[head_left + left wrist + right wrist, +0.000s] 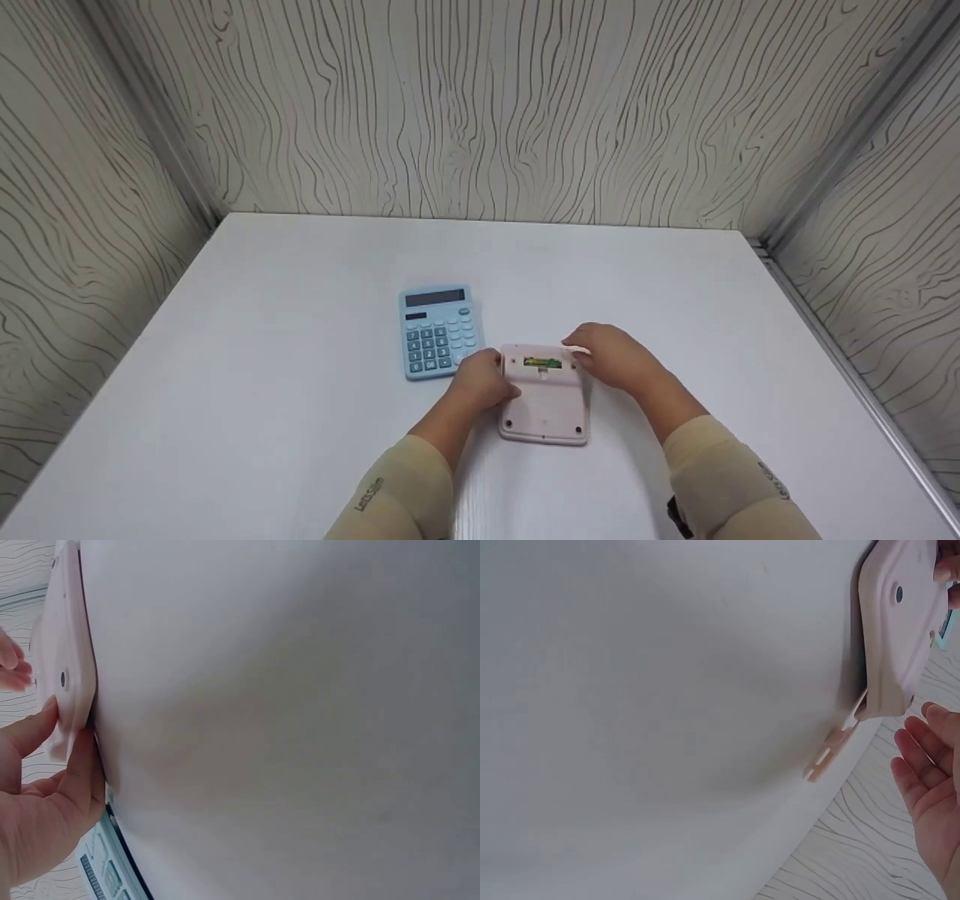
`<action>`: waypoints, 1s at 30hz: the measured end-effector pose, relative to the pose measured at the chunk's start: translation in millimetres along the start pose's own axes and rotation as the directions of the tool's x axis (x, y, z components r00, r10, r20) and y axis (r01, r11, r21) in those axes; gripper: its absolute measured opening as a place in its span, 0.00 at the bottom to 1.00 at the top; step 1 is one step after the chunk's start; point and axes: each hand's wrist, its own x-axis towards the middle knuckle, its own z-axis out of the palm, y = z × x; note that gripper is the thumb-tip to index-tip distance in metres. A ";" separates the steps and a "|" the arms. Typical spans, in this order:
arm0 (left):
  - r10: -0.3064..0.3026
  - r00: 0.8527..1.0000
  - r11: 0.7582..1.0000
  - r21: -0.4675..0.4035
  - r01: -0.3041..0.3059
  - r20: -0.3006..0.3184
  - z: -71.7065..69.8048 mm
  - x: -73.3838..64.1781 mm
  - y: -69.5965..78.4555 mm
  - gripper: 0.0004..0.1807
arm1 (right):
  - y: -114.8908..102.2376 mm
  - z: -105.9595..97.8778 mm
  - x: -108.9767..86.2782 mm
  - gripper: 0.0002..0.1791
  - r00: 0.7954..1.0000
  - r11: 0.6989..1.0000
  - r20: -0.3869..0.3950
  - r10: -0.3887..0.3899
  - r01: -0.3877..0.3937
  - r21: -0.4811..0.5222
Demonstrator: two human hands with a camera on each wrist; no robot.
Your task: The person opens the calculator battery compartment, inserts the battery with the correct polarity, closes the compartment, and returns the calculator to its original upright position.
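A pale pink calculator lies face down, its battery compartment uncovered and a green battery showing inside. My left hand pinches its left edge, thumb on the back and fingers underneath, as the left wrist view shows. By the top right corner is my right hand; in the right wrist view this hand has loosely extended fingers, apart from the calculator. A small pale battery cover with slots sits at the calculator's far edge, beside those fingers. Whether it touches the table is unclear.
A light blue calculator lies face up just left of the pink one, close to my left hand. Both are on a white table. Wood-grain patterned panels stand behind the table and along both sides.
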 end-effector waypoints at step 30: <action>-0.005 1.000 1.000 0.006 0.005 0.002 0.7 0.6 -0.6 0.31 | 27.0 22.4 -7.8 0.12 0.975 0.969 -0.005 0.224 -0.223 -0.105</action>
